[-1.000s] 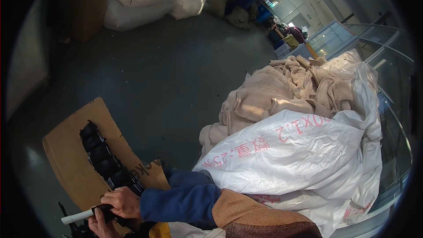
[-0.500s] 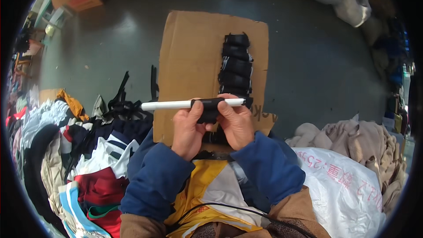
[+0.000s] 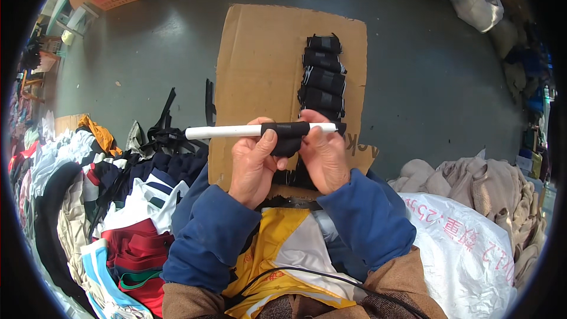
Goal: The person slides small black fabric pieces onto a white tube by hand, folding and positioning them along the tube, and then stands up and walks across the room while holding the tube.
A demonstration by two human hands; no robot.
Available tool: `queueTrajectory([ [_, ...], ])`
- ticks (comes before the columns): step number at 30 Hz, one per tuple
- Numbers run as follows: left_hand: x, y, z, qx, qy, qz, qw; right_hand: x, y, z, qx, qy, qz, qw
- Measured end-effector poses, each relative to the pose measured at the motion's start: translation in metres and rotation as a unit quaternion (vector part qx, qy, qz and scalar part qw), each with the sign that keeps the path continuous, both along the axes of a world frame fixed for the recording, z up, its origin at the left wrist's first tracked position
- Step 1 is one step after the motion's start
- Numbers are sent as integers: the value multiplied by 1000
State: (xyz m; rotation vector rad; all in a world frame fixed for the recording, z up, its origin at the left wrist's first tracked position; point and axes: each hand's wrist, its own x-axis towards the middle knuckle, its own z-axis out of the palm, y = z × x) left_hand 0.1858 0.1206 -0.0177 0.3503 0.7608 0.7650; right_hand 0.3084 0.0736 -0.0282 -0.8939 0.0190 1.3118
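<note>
Black cloth [image 3: 284, 130] is on the white tube [image 3: 220, 132], near its right end, with a soft part that hangs below. Both are held up over the big sheet of brown cardboard [image 3: 260, 62], in front of the person. The long bare end of the tube points left, and the tube is almost level.

The left hand [image 3: 249, 168] pinches the cloth. Its thumb presses on the front, by the cloth's left edge, and some of its fingers are tucked under and behind. The right hand [image 3: 325, 159] has a narrow grip on the tube, with its thumb just by the cloth's right edge. I cannot tell how hard either hand squeezes, or how far the cloth goes round the back.

To hold this well, I think both thumbs should press about the same, so the cloth lies flat and does not bunch up. The tube should stay level, because a tilt could let the cloth slip to one side. A snug pinch seems better than a hard one, since soft cloth can wrinkle.

A row of black bundles [image 3: 323, 80] lies on the cardboard, close beyond the right hand. Black straps [image 3: 166, 119] are near the tube's left end.
</note>
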Motion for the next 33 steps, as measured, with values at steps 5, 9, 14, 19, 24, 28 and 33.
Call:
queueTrajectory([
  [5, 2, -7, -1, -30, -1, -25, 999, -3, -5, -1, -29, -57, 72, 995],
  [9, 4, -7, 0, -60, -4, 0, 998, 1, -5, 3, -17, -42, 97, 994],
  [14, -4, -3, -3, -54, 24, 21, 998, 5, -3, 1, -20, -23, 89, 996],
  [19, -4, 0, -4, -40, 30, 23, 999, 16, 2, -2, 0, -91, -2, 996],
  [24, -9, 0, -6, -9, 57, 1, 998, 14, 8, 3, 88, -596, 141, 786],
  [28, -6, 1, -6, -14, 77, 15, 997, 22, 0, -5, 29, -529, 145, 836],
  [33, -10, 8, -6, 11, 69, 14, 997, 19, 5, 3, -3, -401, 66, 914],
])
